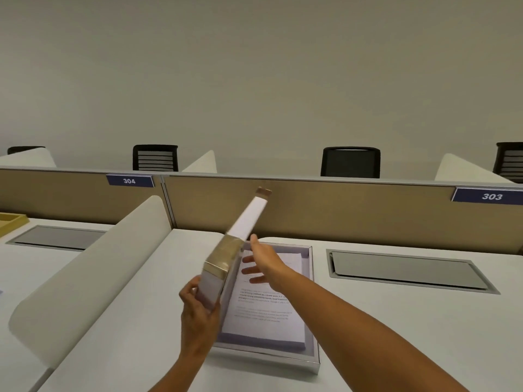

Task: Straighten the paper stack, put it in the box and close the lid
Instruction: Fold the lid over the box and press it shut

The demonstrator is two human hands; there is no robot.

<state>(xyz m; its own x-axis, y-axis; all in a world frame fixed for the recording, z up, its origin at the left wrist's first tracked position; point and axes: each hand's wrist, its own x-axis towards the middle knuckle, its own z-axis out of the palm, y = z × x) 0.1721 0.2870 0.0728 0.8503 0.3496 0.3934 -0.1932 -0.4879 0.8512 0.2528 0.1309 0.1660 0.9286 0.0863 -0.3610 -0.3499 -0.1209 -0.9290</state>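
The left hand (198, 304) is gripping the tilted lid (226, 267) left of the box (311, 278); the open right hand (261, 264) is reaching over the paper stack (266, 312).

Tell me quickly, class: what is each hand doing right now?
Left hand: closed on the near end of the box lid, held tilted above the box.
Right hand: open, fingers spread by the lid, holding nothing.

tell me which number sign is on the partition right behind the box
The 303 sign, at the right end of the panel behind the box. The 304 sign is on the neighbouring panel to the left.
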